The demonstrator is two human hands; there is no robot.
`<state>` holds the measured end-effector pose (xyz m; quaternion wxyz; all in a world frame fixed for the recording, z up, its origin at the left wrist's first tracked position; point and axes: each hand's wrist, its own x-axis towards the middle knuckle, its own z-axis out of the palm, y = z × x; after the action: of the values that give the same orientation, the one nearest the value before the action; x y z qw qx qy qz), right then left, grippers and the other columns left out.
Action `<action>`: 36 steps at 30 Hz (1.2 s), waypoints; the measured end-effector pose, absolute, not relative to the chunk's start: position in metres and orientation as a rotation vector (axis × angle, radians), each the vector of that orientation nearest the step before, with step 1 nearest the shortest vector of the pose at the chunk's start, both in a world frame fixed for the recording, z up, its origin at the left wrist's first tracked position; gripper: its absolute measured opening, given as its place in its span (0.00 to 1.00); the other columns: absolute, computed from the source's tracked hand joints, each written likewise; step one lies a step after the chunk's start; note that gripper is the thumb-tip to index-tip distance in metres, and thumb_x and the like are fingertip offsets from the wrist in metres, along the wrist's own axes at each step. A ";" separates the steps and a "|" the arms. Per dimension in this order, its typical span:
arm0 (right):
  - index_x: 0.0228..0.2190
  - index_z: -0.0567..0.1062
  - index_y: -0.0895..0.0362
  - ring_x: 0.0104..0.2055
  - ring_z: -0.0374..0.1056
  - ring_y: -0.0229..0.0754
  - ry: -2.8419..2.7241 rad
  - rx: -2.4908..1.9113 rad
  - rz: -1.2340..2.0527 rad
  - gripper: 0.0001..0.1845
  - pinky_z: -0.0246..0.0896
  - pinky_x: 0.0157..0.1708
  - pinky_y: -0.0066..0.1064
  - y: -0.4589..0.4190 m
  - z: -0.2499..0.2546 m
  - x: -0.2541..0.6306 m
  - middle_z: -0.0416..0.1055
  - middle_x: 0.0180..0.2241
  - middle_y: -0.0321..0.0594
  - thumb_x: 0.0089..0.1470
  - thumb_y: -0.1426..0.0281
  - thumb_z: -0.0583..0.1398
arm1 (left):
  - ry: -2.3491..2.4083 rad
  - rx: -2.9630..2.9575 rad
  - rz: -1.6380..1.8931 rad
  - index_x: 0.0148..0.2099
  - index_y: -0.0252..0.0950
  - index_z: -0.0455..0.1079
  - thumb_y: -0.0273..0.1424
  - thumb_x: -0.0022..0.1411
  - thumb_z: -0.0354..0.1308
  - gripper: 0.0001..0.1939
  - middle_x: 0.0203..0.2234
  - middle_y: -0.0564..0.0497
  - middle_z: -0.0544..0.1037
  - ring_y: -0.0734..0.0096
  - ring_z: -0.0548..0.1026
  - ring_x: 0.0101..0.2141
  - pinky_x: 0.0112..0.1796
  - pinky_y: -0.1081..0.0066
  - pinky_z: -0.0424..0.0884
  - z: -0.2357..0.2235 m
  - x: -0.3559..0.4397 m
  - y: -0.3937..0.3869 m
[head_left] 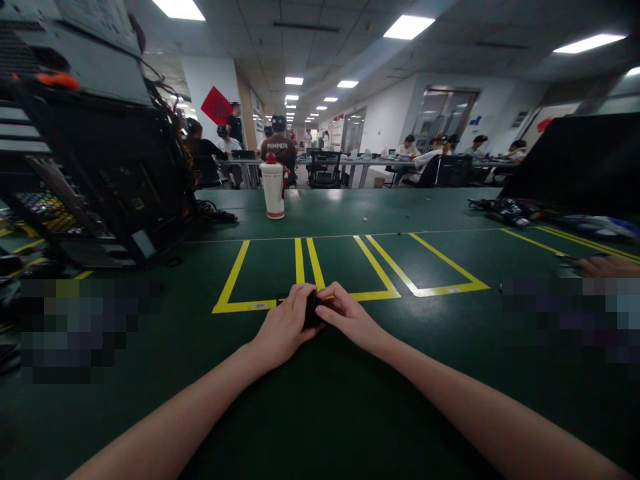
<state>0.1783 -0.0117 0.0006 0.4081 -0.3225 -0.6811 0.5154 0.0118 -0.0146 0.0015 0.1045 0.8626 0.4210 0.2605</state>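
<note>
Both hands meet over the green table (320, 400), just in front of the yellow taped outlines (373, 295). Between them is a small black object (312, 311), mostly covered by fingers, so its kind does not show. My left hand (286, 323) wraps round it from the left, fingers curled over its top. From the right, my right hand (350, 319) has its thumb and bent fingers closed against the object's edge. A dark piece sticks out beside the left fingers, too dim to make out.
A white cup with a red lid (273, 190) stands beyond the tape. At left is an opened computer case (100, 167) with loose cables. A black monitor (580, 167) and a cable bundle (510, 212) are at right. Another person's hand (610, 266) rests at the right edge.
</note>
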 end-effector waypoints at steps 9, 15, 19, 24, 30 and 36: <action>0.37 0.62 0.53 0.42 0.63 0.39 -1.685 -0.867 1.318 0.10 0.62 0.39 0.34 -0.012 0.003 0.178 0.62 0.38 0.36 0.50 0.68 0.55 | 1.237 2.526 0.785 0.53 0.40 0.45 0.32 0.53 0.55 0.28 0.48 0.47 0.58 0.63 0.69 0.40 0.35 0.63 0.70 0.001 0.011 -0.015; 0.38 0.62 0.53 0.40 0.63 0.39 -1.696 -0.858 1.319 0.12 0.62 0.40 0.34 -0.012 0.000 0.180 0.61 0.37 0.35 0.49 0.69 0.57 | 1.239 2.525 0.776 0.52 0.41 0.45 0.32 0.54 0.54 0.27 0.48 0.48 0.58 0.63 0.69 0.41 0.36 0.63 0.70 0.002 0.012 -0.016; 0.39 0.63 0.53 0.41 0.63 0.38 -1.729 -0.829 1.283 0.13 0.62 0.40 0.34 -0.014 0.001 0.181 0.60 0.38 0.36 0.49 0.69 0.56 | 1.258 2.525 0.761 0.52 0.40 0.45 0.32 0.54 0.54 0.27 0.48 0.47 0.58 0.62 0.69 0.41 0.34 0.63 0.70 0.002 0.012 -0.015; 0.37 0.64 0.54 0.42 0.63 0.38 -1.713 -0.835 1.246 0.08 0.60 0.42 0.34 -0.013 0.002 0.181 0.63 0.37 0.36 0.51 0.68 0.54 | 1.259 2.540 0.750 0.52 0.41 0.45 0.34 0.54 0.54 0.27 0.48 0.47 0.58 0.60 0.69 0.41 0.34 0.62 0.70 0.003 0.013 -0.015; 0.39 0.63 0.54 0.43 0.63 0.39 -1.659 -0.870 1.277 0.13 0.60 0.43 0.36 -0.008 -0.004 0.181 0.63 0.38 0.36 0.50 0.67 0.56 | 1.275 2.533 0.737 0.52 0.41 0.45 0.35 0.54 0.52 0.26 0.47 0.47 0.59 0.58 0.69 0.41 0.34 0.60 0.70 0.005 0.014 -0.015; 0.39 0.63 0.54 0.44 0.62 0.40 -1.691 -0.869 1.310 0.14 0.59 0.46 0.38 -0.011 -0.002 0.183 0.61 0.40 0.37 0.48 0.67 0.57 | 1.269 2.542 0.730 0.53 0.40 0.45 0.35 0.54 0.52 0.26 0.47 0.46 0.58 0.60 0.69 0.40 0.33 0.62 0.70 0.001 0.012 -0.014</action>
<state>0.1831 -0.0115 -0.0020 0.4042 -0.3443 -0.6699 0.5189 0.0121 -0.0138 0.0009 0.1040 0.8619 0.4302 0.2475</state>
